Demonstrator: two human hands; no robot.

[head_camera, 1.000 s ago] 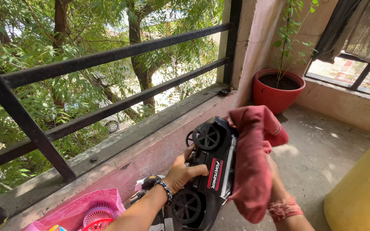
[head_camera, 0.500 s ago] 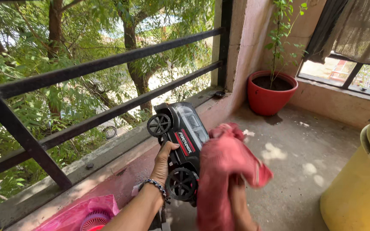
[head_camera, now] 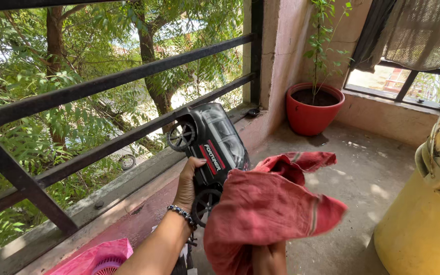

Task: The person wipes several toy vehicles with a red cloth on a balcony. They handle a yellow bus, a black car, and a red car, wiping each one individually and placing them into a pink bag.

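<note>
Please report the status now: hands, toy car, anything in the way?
Left hand grips black toy car. Right hand holds red cloth against it. Nothing blocks.

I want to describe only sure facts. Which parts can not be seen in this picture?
Head view only:
- Right hand: fingers hidden under the red cloth.
- Toy car: rear part covered by the cloth; far side faces away.
- Yellow bucket: cut by the right edge.
- Pink basket: cut by the bottom edge.

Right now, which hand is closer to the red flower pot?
The right hand. It sits low under the red cloth, on the side toward the red flower pot. The left hand has its grip on the black toy car, nearer the railing.
</note>
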